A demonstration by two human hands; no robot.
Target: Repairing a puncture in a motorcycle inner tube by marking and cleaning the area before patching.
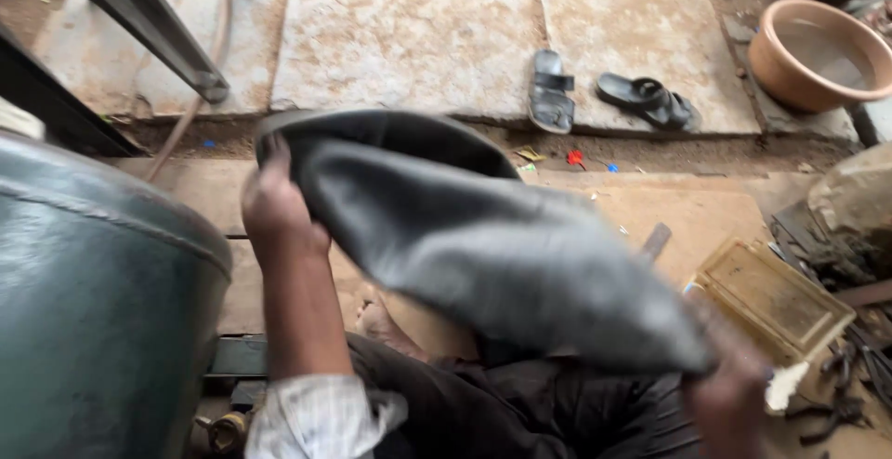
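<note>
A large black rubber inner tube (465,236) stretches across the middle of the head view, held up over my lap. My left hand (275,206) grips its far left end, fingers curled over the rim. My right hand (729,394) holds the lower right end near my knee, blurred by motion. The tube is limp and partly folded, and it hides much of the floor in front of me. My bare foot (386,324) shows beneath it.
A big dark green drum (93,301) stands at the left. A yellowish tray (771,296) and dark metal tools (846,394) lie at the right. Two black sandals (595,97) rest on stone slabs (409,32) ahead. A tan basin (818,50) sits top right.
</note>
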